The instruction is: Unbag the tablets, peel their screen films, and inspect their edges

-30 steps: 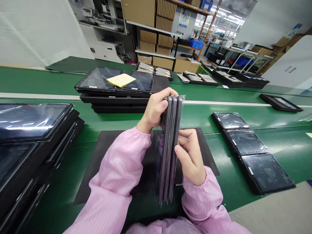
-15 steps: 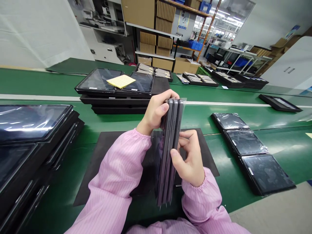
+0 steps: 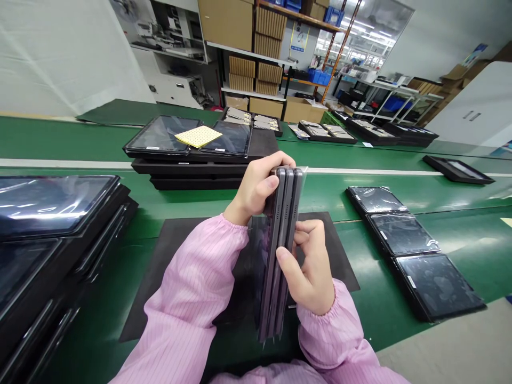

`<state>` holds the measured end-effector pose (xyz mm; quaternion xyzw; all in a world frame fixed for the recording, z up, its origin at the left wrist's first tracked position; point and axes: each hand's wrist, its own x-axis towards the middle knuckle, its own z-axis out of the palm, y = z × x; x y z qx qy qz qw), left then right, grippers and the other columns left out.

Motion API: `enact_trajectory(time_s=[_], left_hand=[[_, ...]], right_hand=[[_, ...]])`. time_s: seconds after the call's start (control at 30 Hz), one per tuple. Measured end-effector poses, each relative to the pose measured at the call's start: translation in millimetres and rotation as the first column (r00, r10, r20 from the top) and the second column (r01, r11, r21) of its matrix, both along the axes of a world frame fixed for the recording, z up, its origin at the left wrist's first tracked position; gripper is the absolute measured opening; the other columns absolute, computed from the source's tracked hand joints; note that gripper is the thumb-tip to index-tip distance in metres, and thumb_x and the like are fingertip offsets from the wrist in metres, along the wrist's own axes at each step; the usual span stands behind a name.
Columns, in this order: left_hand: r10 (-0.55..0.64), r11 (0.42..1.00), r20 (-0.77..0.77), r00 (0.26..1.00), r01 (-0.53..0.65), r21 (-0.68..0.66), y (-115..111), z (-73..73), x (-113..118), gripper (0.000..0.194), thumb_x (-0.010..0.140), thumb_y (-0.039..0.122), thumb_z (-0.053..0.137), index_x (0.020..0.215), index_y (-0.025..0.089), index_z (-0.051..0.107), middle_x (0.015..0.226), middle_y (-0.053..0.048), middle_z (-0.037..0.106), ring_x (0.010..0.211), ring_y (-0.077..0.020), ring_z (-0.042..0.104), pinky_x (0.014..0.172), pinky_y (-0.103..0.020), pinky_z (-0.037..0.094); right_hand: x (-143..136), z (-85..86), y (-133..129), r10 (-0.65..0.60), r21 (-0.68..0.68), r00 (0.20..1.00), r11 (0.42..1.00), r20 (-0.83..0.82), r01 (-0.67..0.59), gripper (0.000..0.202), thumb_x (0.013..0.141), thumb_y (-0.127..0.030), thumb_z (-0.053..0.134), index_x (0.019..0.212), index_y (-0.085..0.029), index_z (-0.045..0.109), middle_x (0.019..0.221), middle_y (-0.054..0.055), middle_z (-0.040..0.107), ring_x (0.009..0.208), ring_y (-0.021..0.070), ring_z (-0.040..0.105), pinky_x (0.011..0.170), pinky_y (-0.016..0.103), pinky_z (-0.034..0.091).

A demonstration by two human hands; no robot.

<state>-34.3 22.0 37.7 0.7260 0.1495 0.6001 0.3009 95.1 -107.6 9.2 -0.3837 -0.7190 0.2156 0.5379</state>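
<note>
I hold a stack of three thin grey tablets (image 3: 280, 250) on edge, upright above a black mat (image 3: 176, 266). My left hand (image 3: 256, 189) grips the top end of the stack, fingers wrapped over it. My right hand (image 3: 310, 266) clasps the stack's right side lower down, thumb pressed against the edges. Clear film sticks out at the stack's top right. Both arms wear pink striped sleeves.
On the green bench, three tablets (image 3: 404, 234) lie in a row to the right. Black trays with tablets (image 3: 48, 224) are stacked at the left. Another tray stack (image 3: 192, 154) with a yellow sheet (image 3: 198, 136) stands behind. Shelves with cardboard boxes (image 3: 256, 53) line the back.
My right thumb has slid onto the stack's edges and the right hand closed tighter on it. The stack stays upright in nearly the same place.
</note>
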Motion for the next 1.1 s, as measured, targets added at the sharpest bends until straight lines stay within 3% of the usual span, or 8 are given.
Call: enact_trajectory(time_s=[0.3,0.53,0.73,0.93,1.1], left_hand=[[-0.009,1.0,-0.012,1.0,0.009,-0.016,-3.2,2.2,0.1,0.065,0.085,0.084,0.045,0.082,0.02,0.059,0.068,0.0,0.055,0.063,-0.0188,0.048,0.062,-0.036,0.038],[-0.029,1.0,-0.023,0.999,0.029,0.0,-6.9,4.3,0.9,0.065,0.086,0.084,0.046,0.081,0.02,0.059,0.069,-0.001,0.056,0.065,-0.0197,0.051,0.064,-0.036,0.039],[-0.028,1.0,-0.011,1.0,0.028,-0.002,-6.4,4.2,1.7,0.066,0.086,0.085,0.045,0.081,0.021,0.06,0.069,-0.001,0.057,0.066,-0.0204,0.053,0.065,-0.036,0.04],[0.025,0.997,0.041,0.999,-0.022,-0.07,13.2,-7.1,-2.4,0.067,0.083,0.086,0.045,0.082,0.021,0.061,0.071,-0.002,0.059,0.064,-0.0201,0.051,0.065,-0.036,0.041],[0.081,0.991,0.095,0.992,-0.069,-0.119,28.5,-17.8,-8.6,0.064,0.084,0.085,0.044,0.081,0.023,0.061,0.069,-0.001,0.057,0.065,-0.0205,0.049,0.064,-0.036,0.039]], right_hand=[[1.1,-2.0,1.1,-0.015,0.031,1.0,0.999,-0.015,0.016,0.021,0.094,-0.02,0.049,0.11,-0.028,0.038,0.063,-0.012,0.046,0.048,0.0119,0.051,0.054,0.024,0.042],[-4.8,0.4,-2.4,-0.076,-0.013,0.995,0.997,-0.064,0.075,0.026,0.088,-0.021,0.057,0.104,-0.029,0.038,0.06,-0.015,0.039,0.044,0.0103,0.047,0.048,0.021,0.039],[-6.3,-1.4,-1.1,-0.056,-0.016,0.995,0.998,-0.088,0.055,0.029,0.088,-0.02,0.06,0.104,-0.029,0.038,0.061,-0.015,0.04,0.045,0.0091,0.047,0.048,0.02,0.038],[-4.6,-10.9,10.7,0.022,-0.036,0.992,0.999,-0.12,-0.026,0.019,0.101,-0.022,0.05,0.119,-0.027,0.044,0.073,-0.008,0.053,0.06,0.0128,0.059,0.062,0.026,0.05],[-4.6,-15.8,23.9,0.109,-0.095,0.976,0.987,-0.188,-0.128,0.019,0.109,-0.028,0.043,0.127,-0.027,0.047,0.076,-0.005,0.053,0.061,0.0139,0.055,0.059,0.028,0.05]])
